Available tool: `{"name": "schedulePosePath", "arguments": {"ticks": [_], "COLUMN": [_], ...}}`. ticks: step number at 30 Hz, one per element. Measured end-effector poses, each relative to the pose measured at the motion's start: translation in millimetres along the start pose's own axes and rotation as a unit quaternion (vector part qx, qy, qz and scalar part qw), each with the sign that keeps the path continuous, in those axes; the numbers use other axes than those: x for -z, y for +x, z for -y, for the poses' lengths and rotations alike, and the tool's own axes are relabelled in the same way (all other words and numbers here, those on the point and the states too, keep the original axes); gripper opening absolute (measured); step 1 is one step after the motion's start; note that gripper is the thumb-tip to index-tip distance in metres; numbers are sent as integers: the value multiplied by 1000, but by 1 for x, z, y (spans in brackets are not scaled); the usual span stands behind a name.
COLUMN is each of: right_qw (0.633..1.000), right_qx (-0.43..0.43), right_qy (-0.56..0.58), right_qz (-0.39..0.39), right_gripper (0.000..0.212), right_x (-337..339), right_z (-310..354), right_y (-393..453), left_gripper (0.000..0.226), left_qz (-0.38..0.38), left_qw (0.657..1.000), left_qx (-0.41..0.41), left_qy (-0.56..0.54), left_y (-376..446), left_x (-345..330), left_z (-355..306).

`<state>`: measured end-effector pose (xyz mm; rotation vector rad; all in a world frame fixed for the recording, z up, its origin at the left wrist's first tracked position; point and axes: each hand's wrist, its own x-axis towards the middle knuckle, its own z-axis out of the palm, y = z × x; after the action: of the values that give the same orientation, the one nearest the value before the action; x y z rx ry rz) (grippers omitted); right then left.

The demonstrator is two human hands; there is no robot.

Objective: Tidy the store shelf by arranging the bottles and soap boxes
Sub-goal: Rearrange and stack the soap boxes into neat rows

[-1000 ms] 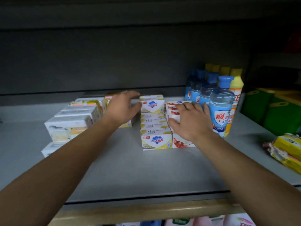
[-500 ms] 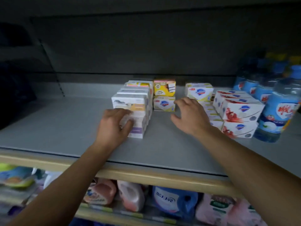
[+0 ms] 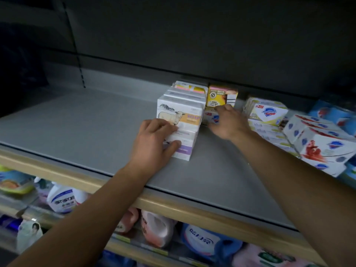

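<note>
Soap boxes stand stacked at frame centre on the grey shelf, squared cardboard with printed faces. Left hand wraps its fingers round the stack's near corner, likely to square it up. Right hand reaches a small box under the yellow carton; blur hides whether its fingers grasp it. Bottles sit at the right edge.
</note>
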<state>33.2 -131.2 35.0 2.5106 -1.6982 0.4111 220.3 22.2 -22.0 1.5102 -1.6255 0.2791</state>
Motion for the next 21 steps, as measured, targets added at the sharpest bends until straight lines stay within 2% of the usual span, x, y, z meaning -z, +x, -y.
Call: {"name": "schedulePosePath", "arguments": {"ticks": [4, 7, 9, 13, 16, 21], "right_qw": [999, 998, 995, 989, 993, 993], "right_qx": [-19, -51, -71, -63, -36, -22], "right_qy": [16, -27, -66, -127, -98, 5], "right_qz": [42, -5, -10, -43, -59, -112], "right_gripper": [68, 62, 57, 49, 43, 45], "right_x": [-14, -19, -17, -15, -8, 31], "right_z": [2, 1, 1, 3, 1, 2], "right_y": [14, 18, 22, 16, 2, -30], "left_gripper": [35, 35, 35, 36, 37, 38], "left_qz": [0, 2, 3, -2, -3, -1], "left_qw": [1000, 1000, 1000, 1000, 1000, 1000], "left_qx": [5, 11, 17, 14, 13, 17], "left_qy": [-4, -5, -7, -13, -15, -15], "left_y": [-1, -1, 0, 0, 1, -1], "left_x": [-1, -1, -1, -2, -3, -1], "left_z": [1, 2, 2, 2, 2, 2]}}
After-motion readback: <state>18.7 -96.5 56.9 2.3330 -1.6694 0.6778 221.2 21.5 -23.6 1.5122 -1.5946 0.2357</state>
